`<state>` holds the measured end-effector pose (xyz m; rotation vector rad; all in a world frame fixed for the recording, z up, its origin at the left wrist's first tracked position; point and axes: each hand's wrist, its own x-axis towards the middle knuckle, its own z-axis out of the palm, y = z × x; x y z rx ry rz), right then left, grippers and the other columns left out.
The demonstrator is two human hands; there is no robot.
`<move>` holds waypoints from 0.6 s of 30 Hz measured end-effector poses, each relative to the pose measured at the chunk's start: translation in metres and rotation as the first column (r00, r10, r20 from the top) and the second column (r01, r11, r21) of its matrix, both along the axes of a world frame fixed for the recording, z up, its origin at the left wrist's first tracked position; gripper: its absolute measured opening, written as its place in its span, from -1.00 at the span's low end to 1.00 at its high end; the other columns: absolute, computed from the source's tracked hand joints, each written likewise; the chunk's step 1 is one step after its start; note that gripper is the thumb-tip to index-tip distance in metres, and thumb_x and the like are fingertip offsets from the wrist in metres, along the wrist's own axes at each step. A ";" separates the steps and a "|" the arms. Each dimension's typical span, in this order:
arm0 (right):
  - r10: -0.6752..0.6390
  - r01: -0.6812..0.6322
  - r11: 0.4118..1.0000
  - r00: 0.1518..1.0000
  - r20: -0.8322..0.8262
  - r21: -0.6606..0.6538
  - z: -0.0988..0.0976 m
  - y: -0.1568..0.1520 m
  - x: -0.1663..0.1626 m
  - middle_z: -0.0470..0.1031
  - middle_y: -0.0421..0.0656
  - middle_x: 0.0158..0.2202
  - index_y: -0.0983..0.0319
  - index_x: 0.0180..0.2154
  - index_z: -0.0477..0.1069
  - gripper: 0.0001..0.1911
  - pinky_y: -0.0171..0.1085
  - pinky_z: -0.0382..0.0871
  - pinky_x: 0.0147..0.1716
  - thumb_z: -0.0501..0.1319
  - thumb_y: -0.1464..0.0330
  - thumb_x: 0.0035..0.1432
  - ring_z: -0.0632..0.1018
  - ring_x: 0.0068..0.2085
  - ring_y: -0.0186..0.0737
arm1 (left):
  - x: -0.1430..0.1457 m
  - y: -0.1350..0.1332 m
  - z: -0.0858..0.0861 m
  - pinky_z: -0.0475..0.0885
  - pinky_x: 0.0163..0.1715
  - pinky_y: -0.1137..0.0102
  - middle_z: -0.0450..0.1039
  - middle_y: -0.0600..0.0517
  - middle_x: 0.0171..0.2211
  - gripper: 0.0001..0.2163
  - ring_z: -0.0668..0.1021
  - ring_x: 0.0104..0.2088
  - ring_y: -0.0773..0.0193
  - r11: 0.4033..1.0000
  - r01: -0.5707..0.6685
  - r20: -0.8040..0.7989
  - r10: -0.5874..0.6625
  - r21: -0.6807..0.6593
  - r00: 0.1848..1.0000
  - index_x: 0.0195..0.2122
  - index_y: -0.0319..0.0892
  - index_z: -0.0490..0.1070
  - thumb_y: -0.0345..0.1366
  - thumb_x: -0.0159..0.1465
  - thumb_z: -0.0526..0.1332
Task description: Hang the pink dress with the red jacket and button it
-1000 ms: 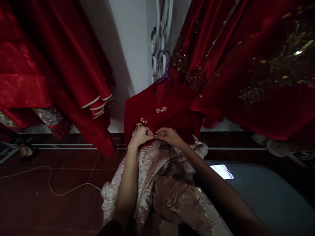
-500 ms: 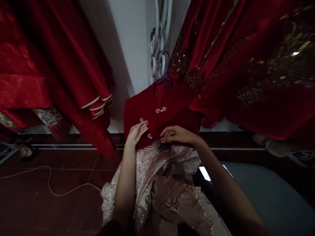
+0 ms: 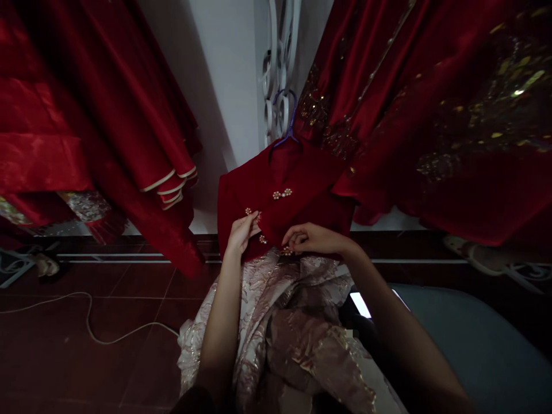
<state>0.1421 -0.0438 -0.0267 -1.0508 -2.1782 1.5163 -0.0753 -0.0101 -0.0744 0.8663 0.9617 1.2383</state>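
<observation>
A red jacket hangs on a purple hanger in front of me. Its front carries pairs of pearl, flower-shaped clasps, with one closed clasp near the neck. My left hand pinches the jacket's front at a second clasp, whose right end it partly covers. Another flower piece shows just below those fingers. On the right front panel, my right hand has its fingers curled at the lower edge, over a clasp piece that is partly hidden.
Patterned shiny cloth lies below the jacket. Red garments hang to the left, and a sequinned red gown to the right. A white metal scroll stand rises behind. A cable crosses the floor; a grey seat is lower right.
My left hand has shifted slightly right, and its fingers now cover more of the clasp's right end. My right hand has lowered a little, staying at the jacket's lower edge.
</observation>
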 end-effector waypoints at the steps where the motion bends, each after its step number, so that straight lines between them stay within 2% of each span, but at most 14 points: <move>1: 0.019 -0.019 1.000 1.000 0.018 -0.005 0.005 -0.002 0.004 0.50 -0.14 -0.35 0.32 -0.18 0.43 -0.65 -0.34 0.36 -0.34 0.25 0.32 -0.05 0.48 -0.35 -0.35 | 0.002 0.001 0.006 0.46 -0.28 0.41 0.56 -0.06 -0.32 -0.70 0.56 -0.40 0.36 0.999 0.029 -0.058 -0.028 0.022 0.998 -0.27 -0.24 0.53 -0.11 0.10 0.26; 2: 0.036 -0.035 0.999 0.999 0.038 -0.014 0.009 -0.003 0.007 0.50 -0.14 -0.36 0.32 -0.18 0.43 -0.65 -0.34 0.36 -0.34 0.25 0.31 -0.05 0.49 -0.35 -0.35 | 0.005 0.003 0.013 0.46 -0.28 0.40 0.56 -0.06 -0.33 -0.69 0.56 -0.39 0.35 0.996 0.047 -0.127 -0.037 0.075 0.991 -0.27 -0.24 0.53 -0.10 0.10 0.26; 4: 0.055 -0.052 0.998 0.995 0.084 -0.038 0.018 -0.007 0.014 0.50 -0.14 -0.37 0.32 -0.18 0.42 -0.65 -0.34 0.36 -0.35 0.24 0.29 -0.03 0.49 -0.37 -0.35 | 0.012 0.008 0.030 0.44 -0.23 0.40 0.54 -0.06 -0.30 -0.72 0.55 -0.33 0.34 0.958 0.056 -0.283 0.027 0.281 0.959 -0.26 -0.24 0.52 -0.14 0.13 0.24; 6: 0.061 -0.055 0.997 0.991 0.119 -0.052 0.026 -0.011 0.019 0.51 -0.13 -0.36 0.32 -0.18 0.42 -0.65 -0.34 0.37 -0.35 0.23 0.29 -0.03 0.50 -0.37 -0.35 | 0.020 0.014 0.049 0.43 -0.18 0.41 0.51 -0.05 -0.22 -0.77 0.53 -0.26 0.33 0.842 0.086 -0.445 0.192 0.533 0.875 -0.21 -0.21 0.49 -0.21 0.18 0.20; 8: 0.067 -0.060 0.996 0.989 0.135 -0.059 0.030 -0.014 0.022 0.52 -0.11 -0.34 0.33 -0.17 0.42 -0.64 -0.34 0.37 -0.34 0.23 0.29 -0.04 0.50 -0.36 -0.34 | 0.027 0.018 0.064 0.42 -0.17 0.39 0.45 -0.04 -0.15 -0.79 0.49 -0.17 0.29 0.703 0.206 -0.610 0.387 0.680 0.691 -0.15 -0.15 0.46 -0.25 0.23 0.16; 9: 0.072 -0.064 0.996 0.988 0.137 -0.064 0.031 -0.014 0.023 0.52 -0.11 -0.32 0.33 -0.17 0.42 -0.64 -0.33 0.37 -0.33 0.23 0.29 -0.04 0.51 -0.34 -0.33 | 0.030 0.019 0.069 0.42 -0.18 0.37 0.42 -0.05 -0.13 -0.80 0.46 -0.13 0.25 0.654 0.282 -0.673 0.482 0.703 0.561 -0.15 -0.14 0.45 -0.25 0.24 0.14; 11: 0.078 -0.069 0.995 0.987 0.142 -0.068 0.032 -0.015 0.027 0.53 -0.10 -0.30 0.32 -0.16 0.42 -0.63 -0.32 0.38 -0.31 0.23 0.28 -0.05 0.51 -0.33 -0.32 | 0.035 0.019 0.074 0.42 -0.22 0.35 0.37 -0.09 -0.13 -0.81 0.41 -0.08 0.17 0.606 0.423 -0.734 0.615 0.673 0.288 -0.17 -0.15 0.43 -0.24 0.25 0.13; 13: 0.078 -0.068 0.995 0.984 0.159 -0.067 0.033 -0.015 0.031 0.52 -0.11 -0.31 0.31 -0.17 0.42 -0.63 -0.31 0.37 -0.30 0.23 0.28 -0.05 0.51 -0.32 -0.32 | 0.037 0.018 0.075 0.41 -0.26 0.34 0.34 -0.12 -0.14 -0.81 0.38 -0.08 0.13 0.588 0.519 -0.727 0.680 0.620 0.099 -0.19 -0.18 0.40 -0.24 0.26 0.10; 15: 0.078 -0.066 0.995 0.979 0.188 -0.070 0.035 -0.016 0.036 0.52 -0.13 -0.33 0.30 -0.17 0.43 -0.63 -0.32 0.37 -0.32 0.23 0.29 -0.06 0.50 -0.34 -0.32 | 0.039 0.018 0.075 0.39 -0.23 0.31 0.34 -0.14 -0.14 -0.80 0.37 -0.09 0.11 0.563 0.571 -0.695 0.719 0.597 0.017 -0.20 -0.20 0.40 -0.23 0.28 0.07; 18: 0.065 -0.049 0.996 0.972 0.225 -0.078 0.040 -0.019 0.044 0.52 -0.14 -0.36 0.29 -0.18 0.43 -0.64 -0.33 0.35 -0.34 0.22 0.28 -0.06 0.49 -0.36 -0.33 | 0.040 0.020 0.078 0.32 -0.09 0.20 0.36 -0.14 -0.14 -0.79 0.37 -0.09 0.09 0.507 0.612 -0.652 0.758 0.607 0.019 -0.20 -0.22 0.40 -0.22 0.26 0.09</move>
